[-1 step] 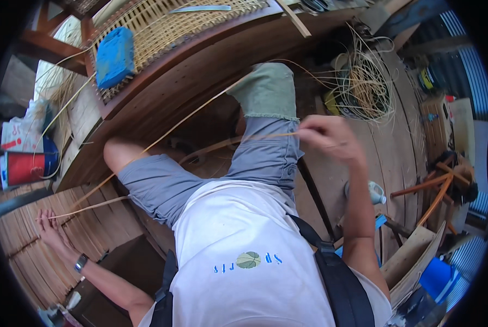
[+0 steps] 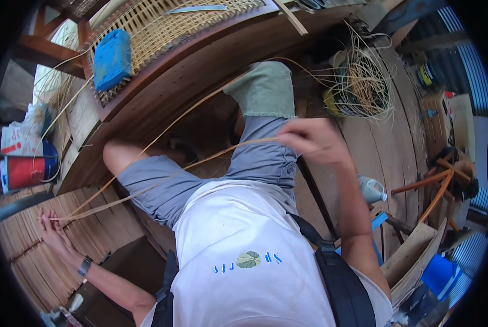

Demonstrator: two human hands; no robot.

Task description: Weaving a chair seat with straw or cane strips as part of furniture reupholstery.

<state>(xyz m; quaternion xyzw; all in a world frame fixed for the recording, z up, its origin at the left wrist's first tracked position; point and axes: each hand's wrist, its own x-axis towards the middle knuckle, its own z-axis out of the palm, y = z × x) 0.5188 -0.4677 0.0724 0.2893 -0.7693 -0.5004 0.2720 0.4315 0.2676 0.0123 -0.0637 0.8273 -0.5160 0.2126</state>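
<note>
A long, thin cane strand stretches across my thighs between my two hands. My left hand, out at the far left with a watch on its wrist, has its fingers closed on the strand. My right hand is closed on the other part of the strand, above my right thigh, and slightly blurred. A second run of cane slants from near my left hand, past my left knee, up to the green cloth over my right knee. Whether both runs are one piece I cannot tell.
Ahead is a wooden frame with a woven cane panel, bearing a blue block and a blade-like strip. Tangled cane fills a bucket at right. A bottle, red bucket and blue bucket stand around.
My right hand has moved a little to the left, and the strand between my hands bows more. My left hand stays nearly where it was.
</note>
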